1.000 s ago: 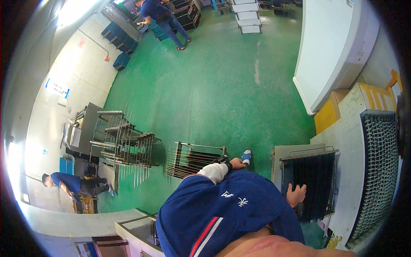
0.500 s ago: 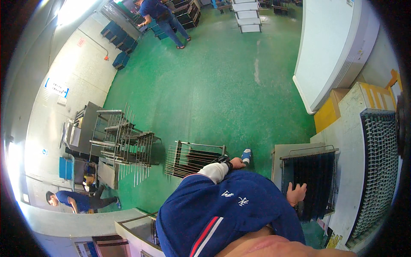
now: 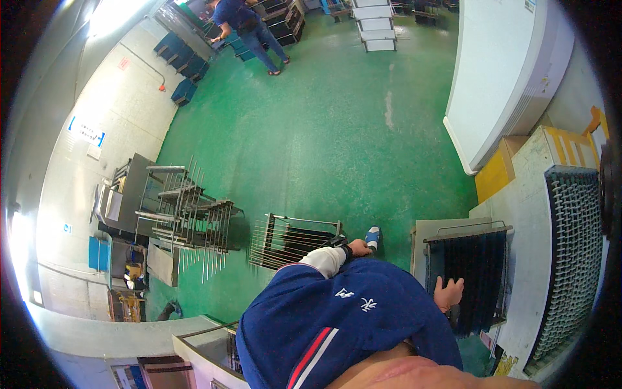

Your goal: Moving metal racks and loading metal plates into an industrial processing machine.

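Note:
My right hand (image 3: 448, 294) is at the front of a metal-framed rack hung with dark strips (image 3: 476, 266), its fingers apart over them. Whether it presses on the strips I cannot tell. In front of my body my left hand (image 3: 359, 247) has its fingers curled together, and anything inside them is hidden. A dark band (image 3: 339, 241) circles that wrist. Just beyond the left hand shows my blue and white shoe (image 3: 372, 236). Left of the same hand, a rack of thin rods (image 3: 285, 243) with dark material inside stands on the floor, partly covered by my sleeve.
More metal racks with rods (image 3: 194, 214) stand at the left by the wall. To the right are a panel of looped dark strips (image 3: 573, 259), a yellow box (image 3: 495, 175) and a tall white cabinet (image 3: 499, 78). A co-worker (image 3: 249, 29) stands far off near stacked bins (image 3: 181, 58).
At the lower left, a second person has moved mostly out of sight behind the low wall, with only a leg and foot showing. My hands stay in place.

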Tool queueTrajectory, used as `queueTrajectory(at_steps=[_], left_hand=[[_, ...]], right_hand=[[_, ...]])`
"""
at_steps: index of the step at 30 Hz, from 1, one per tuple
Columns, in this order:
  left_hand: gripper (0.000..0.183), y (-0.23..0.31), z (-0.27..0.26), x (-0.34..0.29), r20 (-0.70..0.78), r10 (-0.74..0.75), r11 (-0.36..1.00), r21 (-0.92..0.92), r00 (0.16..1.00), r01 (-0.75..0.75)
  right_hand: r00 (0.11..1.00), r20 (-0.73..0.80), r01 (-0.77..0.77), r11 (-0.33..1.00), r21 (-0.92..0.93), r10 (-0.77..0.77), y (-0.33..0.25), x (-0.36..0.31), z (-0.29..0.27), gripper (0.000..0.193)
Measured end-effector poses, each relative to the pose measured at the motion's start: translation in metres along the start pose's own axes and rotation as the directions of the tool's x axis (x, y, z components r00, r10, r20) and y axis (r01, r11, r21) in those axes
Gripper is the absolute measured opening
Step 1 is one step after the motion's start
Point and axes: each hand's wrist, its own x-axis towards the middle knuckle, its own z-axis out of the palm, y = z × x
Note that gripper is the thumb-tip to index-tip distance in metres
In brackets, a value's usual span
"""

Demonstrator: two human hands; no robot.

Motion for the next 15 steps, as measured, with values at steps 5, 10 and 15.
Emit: queueTrajectory(at_steps=[5, 10, 15], left_hand=[[0.05, -0.0006, -0.0003, 0.0002, 0.01, -0.025, 1.0, -0.016, 1.0, 0.025], [0.049, -0.0002, -0.0001, -0.0003, 0.018, -0.043, 0.998, -0.051, 0.999, 0.044], [0.049, 0.0054, -0.0029, -0.0051, 0.006, -0.055, 0.996, -0.073, 0.998, 0.055]], right_hand=[[1.0, 0.021, -0.001, 1.0, -0.002, 0.001, -0.0024, 0.001, -0.0044, 0.04], [0.996, 0.089, -0.024, 1.0, -0.008, 0.025, -0.006, 0.0016, -0.0095, 0.041], [0.999, 0.03, -0.041, 0.999, -0.011, 0.041, -0.0068, -0.0003, -0.0069, 0.041]])
